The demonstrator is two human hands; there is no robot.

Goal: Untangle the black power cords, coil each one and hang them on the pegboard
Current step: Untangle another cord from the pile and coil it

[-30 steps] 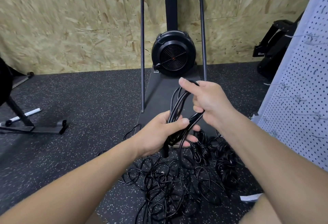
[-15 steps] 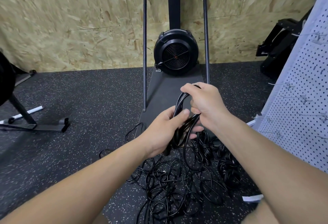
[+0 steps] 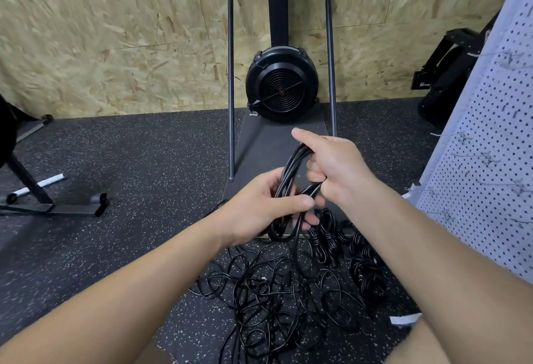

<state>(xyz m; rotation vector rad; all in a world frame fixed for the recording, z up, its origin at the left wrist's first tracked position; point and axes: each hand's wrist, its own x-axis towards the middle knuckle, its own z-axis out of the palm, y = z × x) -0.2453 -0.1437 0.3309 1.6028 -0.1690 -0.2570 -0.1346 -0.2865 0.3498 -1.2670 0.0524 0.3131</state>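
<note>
Cord work at mid-frame. Left hand [image 3: 268,208] grips the lower part of a half-made coil [image 3: 291,187] of black cord, thumb laid across the strands and fingers curled underneath. Right hand [image 3: 331,167] holds the top of the same loops, fingers curled round them, forefinger stretched out over the bend. A loose tail runs down from the coil into the tangled pile [image 3: 274,300] on the floor [image 3: 129,162], low centre of the frame.

Progress, judged from how things lie:
- Several wrapped bundles [image 3: 340,242] sit on the floor just right of the pile, so some cords look already coiled.
- One cord in hand, coiling under way, tail not yet gathered in.
- Pile below is a heavy knot of loops; number of cords in it cannot be told.
- Pegboard [image 3: 490,176] stands at the right edge of the frame; its visible hooks [image 3: 487,157] carry no cords, so hanging seems not yet begun.

Roughly early to middle of the job: most untangling, more coiling and all hanging appear to remain.

Background: black fan machine [image 3: 281,84] on its stand against the chipboard wall [image 3: 115,32], upper centre.
</note>
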